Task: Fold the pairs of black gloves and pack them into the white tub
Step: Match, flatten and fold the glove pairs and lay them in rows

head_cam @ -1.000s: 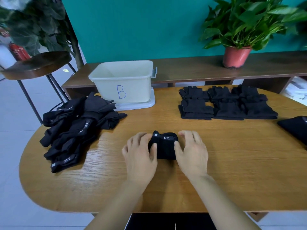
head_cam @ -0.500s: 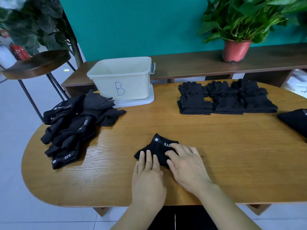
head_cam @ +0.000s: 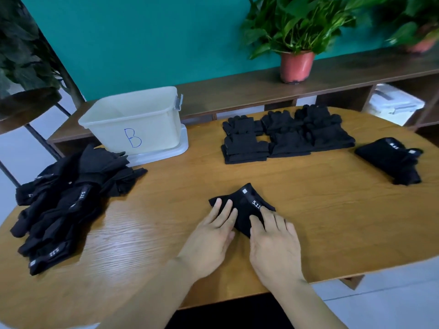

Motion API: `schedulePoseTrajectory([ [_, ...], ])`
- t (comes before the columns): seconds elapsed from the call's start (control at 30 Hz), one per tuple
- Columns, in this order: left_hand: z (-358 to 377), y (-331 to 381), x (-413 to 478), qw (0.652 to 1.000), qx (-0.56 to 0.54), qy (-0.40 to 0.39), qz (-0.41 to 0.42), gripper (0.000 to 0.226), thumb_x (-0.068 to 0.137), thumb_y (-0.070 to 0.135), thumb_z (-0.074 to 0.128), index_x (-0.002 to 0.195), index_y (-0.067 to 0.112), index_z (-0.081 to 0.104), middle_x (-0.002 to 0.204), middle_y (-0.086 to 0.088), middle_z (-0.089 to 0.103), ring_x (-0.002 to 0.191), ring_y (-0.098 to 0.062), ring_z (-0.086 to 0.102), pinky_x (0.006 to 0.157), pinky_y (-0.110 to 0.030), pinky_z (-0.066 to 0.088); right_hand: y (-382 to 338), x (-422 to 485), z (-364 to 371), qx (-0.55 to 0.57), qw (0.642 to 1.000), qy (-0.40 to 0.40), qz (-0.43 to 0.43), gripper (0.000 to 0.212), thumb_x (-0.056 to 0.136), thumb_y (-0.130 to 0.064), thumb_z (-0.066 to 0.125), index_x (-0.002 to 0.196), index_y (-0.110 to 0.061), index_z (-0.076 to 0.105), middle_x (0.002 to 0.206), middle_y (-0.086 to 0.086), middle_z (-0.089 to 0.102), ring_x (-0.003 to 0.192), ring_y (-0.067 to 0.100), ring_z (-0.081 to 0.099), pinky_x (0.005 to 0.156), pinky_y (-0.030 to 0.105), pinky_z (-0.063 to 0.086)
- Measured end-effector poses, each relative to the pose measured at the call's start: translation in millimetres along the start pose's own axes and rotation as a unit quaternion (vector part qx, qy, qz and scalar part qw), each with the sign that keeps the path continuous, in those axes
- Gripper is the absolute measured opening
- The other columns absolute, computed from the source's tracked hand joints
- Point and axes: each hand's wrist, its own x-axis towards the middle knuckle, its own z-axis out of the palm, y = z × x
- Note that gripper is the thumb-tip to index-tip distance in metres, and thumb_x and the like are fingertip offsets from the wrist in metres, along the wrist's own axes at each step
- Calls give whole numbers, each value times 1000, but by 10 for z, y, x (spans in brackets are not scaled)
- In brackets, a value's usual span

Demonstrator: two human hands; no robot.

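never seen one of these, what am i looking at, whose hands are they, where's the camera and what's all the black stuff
No machine here: a person works with bare hands, and the picture comes from a wide-angle camera worn on their head, looking down. The left hand and right hand press flat on a black glove pair marked 5.11, on a wooden table. Nothing is gripped. To the left lies a loose heap of gloves; beyond it stands a white tub marked B. Further back are neat folded stacks, and at the right another black bundle.
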Motion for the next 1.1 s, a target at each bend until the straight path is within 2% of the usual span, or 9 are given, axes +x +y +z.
schedulePoseTrajectory([
  [0.1,56,179,328,999,4,-32,35,56,109,32,26,159,20,3,162,12,-17,146,-10,-30,125,-29,0,278,-4,-32,-16,998,25,48,39,88,-18,39,103,-6,73,116,18,66,101,36,64,80,44,50],
  [0.3,44,651,941,991,26,-93,95,56,109,37,22,158,23,-2,160,14,-21,144,-8,-32,122,-27,-9,837,30,-162,-63,990,42,119,40,87,-19,38,101,-7,74,114,18,67,98,36,65,73,42,47],
  [0.5,66,998,1417,984,45,-108,134,56,109,37,22,159,23,-1,161,14,-20,145,-8,-32,122,-28,-10,1292,123,-217,-88,981,52,162,31,85,-18,48,100,-10,74,113,16,68,96,34,65,72,41,45],
  [0.6,90,1098,1618,982,50,-117,140,55,109,38,20,158,27,-3,160,16,-21,144,-6,-33,124,-31,-8,1468,172,-209,-94,979,55,174,34,87,-20,45,101,-10,74,112,16,68,98,34,65,74,43,46],
  [0.87,192,1277,2169,980,75,-92,158,54,109,39,17,158,29,-4,161,15,-20,144,-6,-32,122,-29,-14,1945,406,-133,-104,976,59,183,40,90,-18,38,108,-10,73,115,17,67,104,35,64,86,49,48],
  [0.97,213,1323,2376,980,94,-74,162,55,109,39,16,159,27,-4,162,13,-18,145,-8,-31,122,-32,-14,2088,516,-81,-112,974,52,189,29,90,-12,53,112,-10,71,118,17,67,107,35,63,89,51,47],
  [1.03,227,1344,2499,979,104,-62,166,55,109,40,15,159,26,-3,163,12,-17,145,-8,-31,121,-32,-16,2172,586,-54,-103,973,42,201,29,86,-10,64,114,-10,71,120,18,66,109,36,63,91,53,47],
  [1.1,245,1356,2606,977,111,-56,171,56,108,41,14,159,25,-4,163,11,-17,144,-9,-33,121,-33,-17,2242,647,-29,-102,971,44,210,29,88,-10,60,116,-11,70,121,17,66,112,35,62,93,53,47],
])
